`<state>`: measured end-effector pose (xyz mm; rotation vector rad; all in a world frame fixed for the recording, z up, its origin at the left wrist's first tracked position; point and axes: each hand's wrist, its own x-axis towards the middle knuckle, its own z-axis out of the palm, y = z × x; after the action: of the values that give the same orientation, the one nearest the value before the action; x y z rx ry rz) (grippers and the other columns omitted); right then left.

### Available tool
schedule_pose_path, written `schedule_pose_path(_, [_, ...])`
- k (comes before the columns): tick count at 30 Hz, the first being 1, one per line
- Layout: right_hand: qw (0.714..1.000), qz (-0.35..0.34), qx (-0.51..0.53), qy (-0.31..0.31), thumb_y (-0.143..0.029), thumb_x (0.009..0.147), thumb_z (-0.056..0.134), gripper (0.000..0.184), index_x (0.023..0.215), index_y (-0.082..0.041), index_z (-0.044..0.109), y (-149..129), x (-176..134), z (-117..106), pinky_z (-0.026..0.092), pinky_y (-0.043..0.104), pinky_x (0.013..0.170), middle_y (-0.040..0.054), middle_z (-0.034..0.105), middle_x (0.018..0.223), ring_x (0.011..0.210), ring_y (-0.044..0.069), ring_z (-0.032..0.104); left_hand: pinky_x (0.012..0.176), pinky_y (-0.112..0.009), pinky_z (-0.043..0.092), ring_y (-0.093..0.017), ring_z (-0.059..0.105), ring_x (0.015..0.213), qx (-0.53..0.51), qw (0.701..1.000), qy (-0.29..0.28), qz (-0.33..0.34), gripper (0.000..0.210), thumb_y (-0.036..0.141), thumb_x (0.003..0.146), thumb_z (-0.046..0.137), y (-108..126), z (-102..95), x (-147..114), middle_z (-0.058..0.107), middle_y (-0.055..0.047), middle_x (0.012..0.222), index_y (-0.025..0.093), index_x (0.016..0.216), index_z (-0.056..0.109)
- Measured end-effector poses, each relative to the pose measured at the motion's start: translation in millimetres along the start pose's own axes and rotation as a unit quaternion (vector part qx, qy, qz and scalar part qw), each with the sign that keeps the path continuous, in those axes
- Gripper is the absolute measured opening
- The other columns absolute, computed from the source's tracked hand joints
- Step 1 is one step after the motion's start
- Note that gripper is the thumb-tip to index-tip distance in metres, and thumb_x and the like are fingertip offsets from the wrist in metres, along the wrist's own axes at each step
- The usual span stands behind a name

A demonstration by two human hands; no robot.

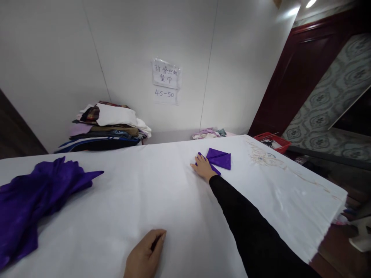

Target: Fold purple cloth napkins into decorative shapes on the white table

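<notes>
My right hand reaches to the far side of the table, its fingers spread flat on a folded purple napkin. Most of that napkin is hidden beneath the palm. Just behind it, another folded purple napkin lies flat with a pointed shape. Closer to me, my left hand rests over the white tablecloth, fingers curled in toward the thumb with nothing visible in them. A crumpled heap of purple cloth lies at the left of the table.
Stacked clothes stand behind the table at the back left. More folded fabric sits by the wall. A red basket is beyond the far right corner. Handwritten paper hangs on the wall.
</notes>
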<state>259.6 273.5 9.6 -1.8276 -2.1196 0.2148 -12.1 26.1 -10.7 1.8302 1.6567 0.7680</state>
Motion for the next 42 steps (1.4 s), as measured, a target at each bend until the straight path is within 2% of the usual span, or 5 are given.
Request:
schedule_pose_path(14, [0.998,0.048,0.017,-0.049,-0.056,0.088,0.031,0.065,0.138,-0.014,0.032,4,5,9,0.005,0.040,0.108,0.0131,0.023,0.147,0.136,0.023,0.014,0.067,-0.021,0.051,-0.014,0.064,0.076,-0.010,1.000,-0.002,-0.009,0.027,0.047,0.080,0.045,5,-3.4,0,0.069,0.005,0.086,0.029,0.088,0.064])
schedule_pose_path(21, [1.000,0.028,-0.014,0.000,-0.051,0.088,0.036,0.064,0.139,-0.012,0.031,18,-34,0,-0.001,0.038,0.109,0.0122,0.025,0.147,0.137,0.022,0.012,0.070,-0.025,0.050,-0.016,0.063,0.080,-0.008,1.000,-0.023,-0.011,0.030,0.047,0.082,0.042,2,-2.9,1,0.069,0.002,0.089,0.027,0.092,0.063])
schedule_pose_path(29, [0.999,0.041,-0.026,-0.023,-0.048,0.088,0.038,0.062,0.138,-0.011,0.031,38,-57,-3,0.003,0.039,0.108,0.0129,0.026,0.146,0.136,0.023,0.013,0.067,-0.024,0.050,-0.015,0.063,0.075,0.005,1.000,-0.002,-0.003,0.028,0.045,0.081,0.044,7,-3.8,1,0.069,0.004,0.085,0.028,0.090,0.064])
schedule_pose_path(37, [0.995,0.046,-0.092,-0.008,-0.042,0.090,0.035,0.057,0.138,-0.011,0.031,22,-67,-16,0.002,0.045,0.107,0.0138,0.026,0.146,0.136,0.024,0.015,0.070,-0.026,0.048,-0.014,0.062,0.078,0.006,1.000,0.002,-0.002,0.027,0.040,0.083,0.042,13,-4.4,0,0.069,0.004,0.086,0.027,0.088,0.065])
schedule_pose_path(42, [0.996,-0.047,-0.071,-0.028,-0.040,0.091,0.033,0.056,0.139,-0.012,0.029,-19,-102,-14,0.006,0.045,0.108,0.0125,0.023,0.147,0.137,0.024,0.013,0.075,-0.027,0.046,-0.014,0.061,0.081,0.004,1.000,0.014,0.019,0.026,0.030,0.084,0.040,20,0.5,-5,0.068,0.000,0.087,0.023,0.088,0.065])
